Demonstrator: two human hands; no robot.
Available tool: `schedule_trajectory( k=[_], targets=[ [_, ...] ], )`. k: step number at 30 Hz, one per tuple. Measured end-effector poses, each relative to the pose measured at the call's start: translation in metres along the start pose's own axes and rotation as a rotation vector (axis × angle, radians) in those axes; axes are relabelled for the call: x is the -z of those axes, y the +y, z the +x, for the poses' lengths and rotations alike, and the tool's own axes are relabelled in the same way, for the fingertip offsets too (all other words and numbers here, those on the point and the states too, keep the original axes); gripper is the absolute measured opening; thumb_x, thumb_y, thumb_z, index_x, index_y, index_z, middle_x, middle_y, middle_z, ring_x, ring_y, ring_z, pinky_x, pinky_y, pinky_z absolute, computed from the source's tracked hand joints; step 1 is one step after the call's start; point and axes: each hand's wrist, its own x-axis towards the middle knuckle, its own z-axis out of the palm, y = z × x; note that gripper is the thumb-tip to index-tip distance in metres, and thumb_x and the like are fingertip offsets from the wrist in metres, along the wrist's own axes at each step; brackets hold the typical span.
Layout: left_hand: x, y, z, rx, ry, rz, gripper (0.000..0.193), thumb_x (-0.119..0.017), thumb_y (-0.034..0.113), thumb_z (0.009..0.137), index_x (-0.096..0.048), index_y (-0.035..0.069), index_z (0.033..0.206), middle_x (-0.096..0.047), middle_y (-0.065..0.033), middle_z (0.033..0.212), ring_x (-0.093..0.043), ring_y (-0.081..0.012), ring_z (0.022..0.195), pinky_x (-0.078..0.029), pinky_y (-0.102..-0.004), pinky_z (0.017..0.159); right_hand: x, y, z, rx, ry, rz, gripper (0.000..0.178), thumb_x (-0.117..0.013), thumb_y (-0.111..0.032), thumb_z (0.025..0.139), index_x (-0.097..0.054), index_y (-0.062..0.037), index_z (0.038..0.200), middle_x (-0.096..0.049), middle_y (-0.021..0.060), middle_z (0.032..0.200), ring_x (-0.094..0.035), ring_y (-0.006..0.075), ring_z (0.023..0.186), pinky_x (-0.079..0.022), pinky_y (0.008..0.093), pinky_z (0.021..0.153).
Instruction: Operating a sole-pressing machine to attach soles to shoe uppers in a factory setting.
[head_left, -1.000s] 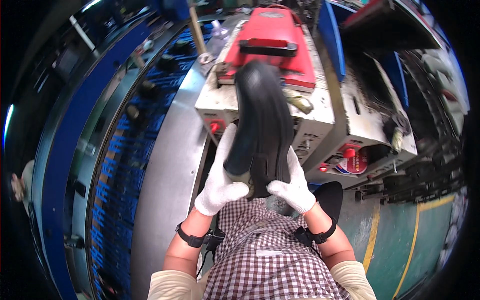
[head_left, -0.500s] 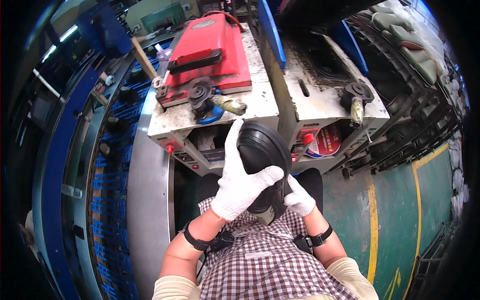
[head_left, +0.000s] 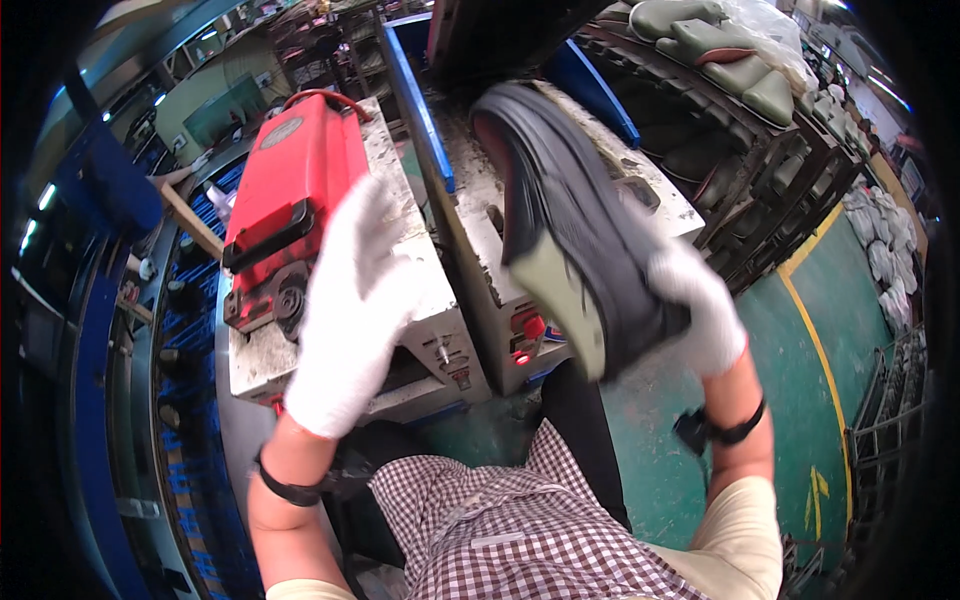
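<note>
Shoe was approx. 2 o'clock of view ctr. R hand held it at its 4 o'clock; L hand, blurred, was spread wide at its 8 o'clock. Red machine was ctr's 10 o'clock.

Left hand: heavy motion blur, white nearly washed out
Right hand: bright, softly blurred
Shoe: streaked by blur, grey sheen along the dark side
Apron: checks fairly crisp, evenly lit
Tube lights: glowing white in the dim left side
Raised lid: very dark, little detail showing
Floor: moderately bright, its yellow line curved by the lens
Picture corners: rounded off into black
</note>
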Motion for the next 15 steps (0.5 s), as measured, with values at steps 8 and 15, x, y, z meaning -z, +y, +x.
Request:
schedule_trajectory(
  k=[8, 15],
  targets=[
    [0.019, 0.041, 0.16, -0.363, 0.127, 0.383, 0.084, -0.071, 0.035, 0.09, -0.037, -0.001, 0.158, -0.047, -0.0286, 0.153, -0.052, -0.0358, 0.14, -0.045, -0.0394, 0.112, 0.107, 0.007, 0.233, -0.079, 0.191, -0.862, 0.071, -0.068, -0.033, 0.09, -0.053, 0.005, 0.148, -0.066, 0.0179, 0.135, -0.063, 0.022, 0.124, -0.046, 0.0311, 0.108],
    [-0.029, 0.065, 0.243, -0.547, 0.228, 0.411, 0.068, -0.062, 0.039, 0.099, -0.043, 0.009, 0.156, -0.063, -0.0197, 0.135, -0.061, -0.0302, 0.123, -0.046, -0.039, 0.106, 0.155, 0.087, 0.298, -0.21, -0.023, -1.648, 0.087, -0.066, -0.063, 0.082, -0.053, -0.0143, 0.153, -0.045, 0.0261, 0.159, -0.049, 0.0416, 0.142, -0.039, 0.0444, 0.119]
  ],
)
